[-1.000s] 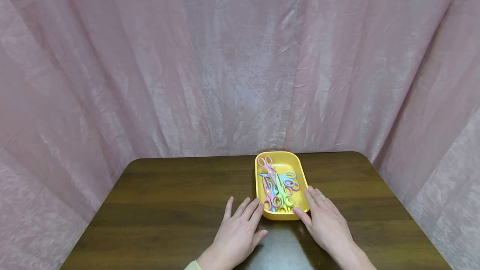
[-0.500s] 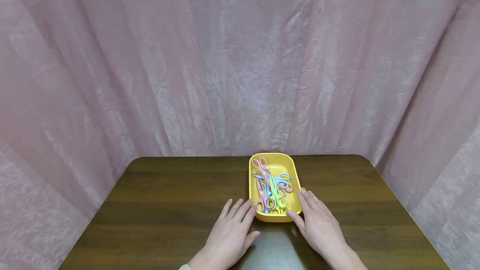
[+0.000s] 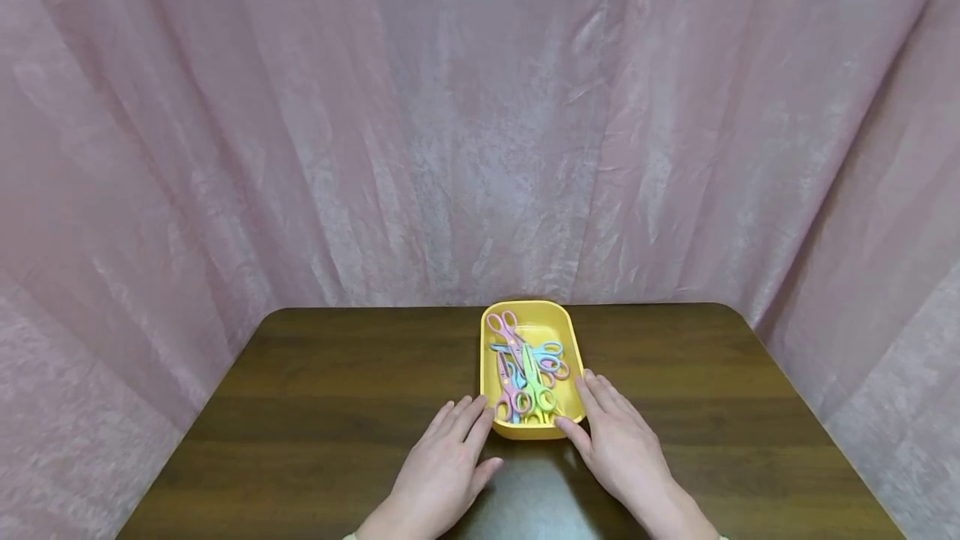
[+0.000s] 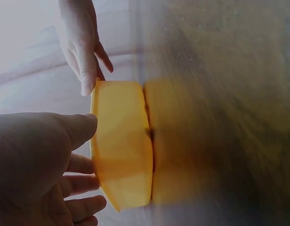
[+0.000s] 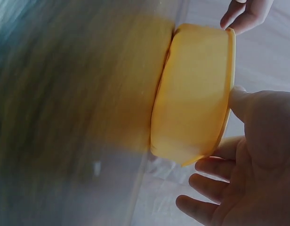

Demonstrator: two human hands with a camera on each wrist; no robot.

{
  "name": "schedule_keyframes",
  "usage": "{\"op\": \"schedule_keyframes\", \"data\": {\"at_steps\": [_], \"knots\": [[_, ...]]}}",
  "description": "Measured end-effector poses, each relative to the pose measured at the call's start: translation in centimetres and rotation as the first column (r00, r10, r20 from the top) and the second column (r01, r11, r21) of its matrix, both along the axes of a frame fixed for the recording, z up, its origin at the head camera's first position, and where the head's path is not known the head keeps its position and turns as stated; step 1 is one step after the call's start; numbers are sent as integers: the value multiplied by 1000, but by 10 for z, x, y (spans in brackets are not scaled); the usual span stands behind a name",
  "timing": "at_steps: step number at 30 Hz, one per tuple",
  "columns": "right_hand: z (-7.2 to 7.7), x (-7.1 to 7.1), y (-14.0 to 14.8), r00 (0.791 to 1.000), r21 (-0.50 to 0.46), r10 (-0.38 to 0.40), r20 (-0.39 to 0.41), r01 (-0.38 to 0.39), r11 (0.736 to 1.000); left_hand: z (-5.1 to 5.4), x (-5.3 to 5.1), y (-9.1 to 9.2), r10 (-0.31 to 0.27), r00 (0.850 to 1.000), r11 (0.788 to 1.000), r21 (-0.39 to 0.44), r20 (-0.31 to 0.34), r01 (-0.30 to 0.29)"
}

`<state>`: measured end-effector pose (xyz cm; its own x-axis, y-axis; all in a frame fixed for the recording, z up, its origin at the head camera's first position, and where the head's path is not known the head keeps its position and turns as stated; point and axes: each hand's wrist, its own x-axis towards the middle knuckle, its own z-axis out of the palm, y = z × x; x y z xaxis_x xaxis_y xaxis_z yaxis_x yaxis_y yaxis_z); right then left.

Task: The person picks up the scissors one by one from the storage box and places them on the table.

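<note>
A yellow tray [image 3: 531, 433] sits on the brown table, holding several small scissors: pink [image 3: 513, 397], light blue and green [image 3: 538, 386]. My left hand [image 3: 438, 473], fingers extended, touches the tray's near left corner. At the near right corner, my right hand [image 3: 622, 450] lies with its fingers along the side and its thumb at the rim. Neither hand is curled round the tray. In the left wrist view the tray's outer wall [image 4: 124, 141] stands beside the left fingers; the right wrist view shows the wall [image 5: 192, 94] against the right thumb and fingers.
The dark wooden table [image 3: 337, 423] extends to both sides of the tray. A pink curtain [image 3: 480, 123] hangs behind the table's back edge and along both sides. The tray's far end lies close to that back edge.
The tray with the scissors has shifted left across the table, and both hands have moved left with it, keeping their places at its near corners. The view has moved slightly.
</note>
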<state>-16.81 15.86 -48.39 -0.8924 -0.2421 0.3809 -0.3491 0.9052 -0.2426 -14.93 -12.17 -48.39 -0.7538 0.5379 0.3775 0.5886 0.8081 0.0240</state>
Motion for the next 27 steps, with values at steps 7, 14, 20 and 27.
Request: {"op": "schedule_keyframes", "data": {"at_steps": [7, 14, 20, 27], "knots": [[0, -2, -10, 999, -10, 50, -17, -50, 999, -2, 3, -13, 31, 999, 999, 34, -16, -31], [2, -3, -16, 995, -22, 83, -46, -84, 996, 2, 3, -22, 56, 998, 997, 47, -22, -55], [2, -6, -20, 995, -24, 91, -44, -92, 995, 4, 1, -26, 81, 996, 996, 44, -21, -80], [8, -6, -20, 993, -65, 117, -28, -119, 991, 7, -1, -32, 74, 996, 995, 65, -40, -72]]}}
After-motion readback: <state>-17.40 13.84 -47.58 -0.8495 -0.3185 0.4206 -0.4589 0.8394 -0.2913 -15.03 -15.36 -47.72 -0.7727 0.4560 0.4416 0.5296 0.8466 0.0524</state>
